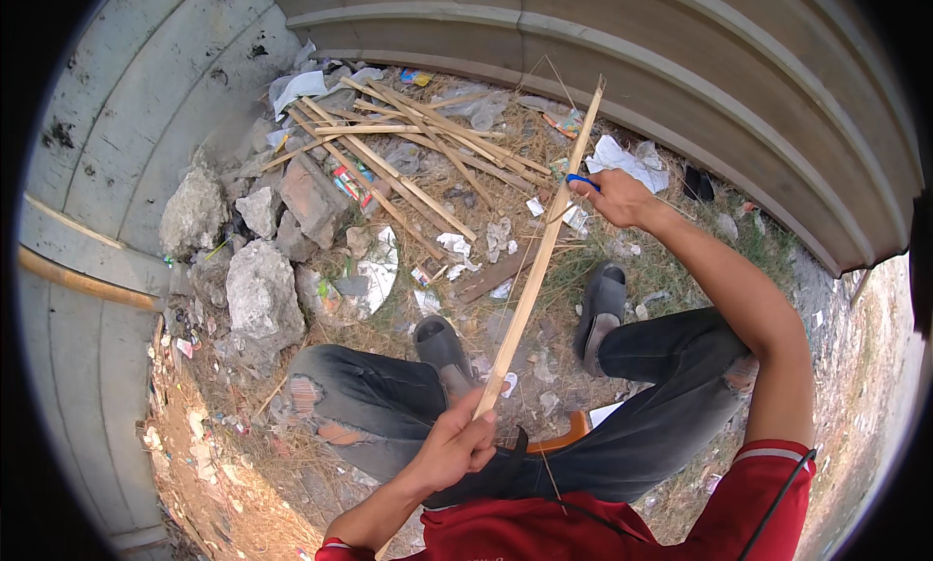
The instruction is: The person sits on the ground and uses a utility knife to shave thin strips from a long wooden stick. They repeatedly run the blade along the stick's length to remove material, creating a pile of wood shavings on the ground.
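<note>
I saw the left hand at lower centre with fingers clamped around the near end of a long bamboo strip slanting up to the upper centre. The right hand gripped a blue-handled tool against it. A pile of bamboo strips lay in the upper left beside rubble stones.

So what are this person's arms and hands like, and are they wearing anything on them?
Both hands, the left hand and the right hand, are bare, with no gloves. The forearms are bare too. Short red sleeves cover the upper arms, the right one edged with a pale stripe. A thin dark cord runs across it.
</note>
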The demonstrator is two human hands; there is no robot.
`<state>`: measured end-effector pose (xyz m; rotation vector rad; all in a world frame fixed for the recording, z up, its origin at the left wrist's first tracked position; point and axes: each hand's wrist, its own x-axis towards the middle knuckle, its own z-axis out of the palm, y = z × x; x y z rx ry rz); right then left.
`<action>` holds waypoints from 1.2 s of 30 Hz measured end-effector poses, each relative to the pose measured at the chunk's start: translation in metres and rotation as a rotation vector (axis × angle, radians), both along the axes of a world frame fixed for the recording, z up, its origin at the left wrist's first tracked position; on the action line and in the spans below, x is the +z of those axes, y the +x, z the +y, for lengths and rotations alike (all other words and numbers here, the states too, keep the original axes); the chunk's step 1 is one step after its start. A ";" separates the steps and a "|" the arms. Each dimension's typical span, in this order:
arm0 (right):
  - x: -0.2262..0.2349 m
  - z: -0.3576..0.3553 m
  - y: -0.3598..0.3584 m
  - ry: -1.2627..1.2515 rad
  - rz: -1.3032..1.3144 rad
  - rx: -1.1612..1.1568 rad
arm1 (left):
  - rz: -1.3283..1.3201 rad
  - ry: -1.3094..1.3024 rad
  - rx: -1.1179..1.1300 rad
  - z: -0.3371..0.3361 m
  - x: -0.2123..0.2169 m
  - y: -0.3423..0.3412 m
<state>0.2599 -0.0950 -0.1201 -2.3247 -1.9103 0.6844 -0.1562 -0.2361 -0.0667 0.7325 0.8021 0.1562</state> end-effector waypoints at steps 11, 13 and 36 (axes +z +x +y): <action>-0.011 0.004 0.160 0.248 -0.185 -0.459 | 0.139 -0.148 -0.051 -0.047 0.016 -0.105; -0.014 -0.009 0.196 0.331 -0.226 -0.523 | 0.165 -0.150 -0.041 -0.052 0.019 -0.121; 0.065 -0.053 -0.125 0.307 0.392 0.297 | -0.190 0.117 0.401 0.028 -0.030 0.033</action>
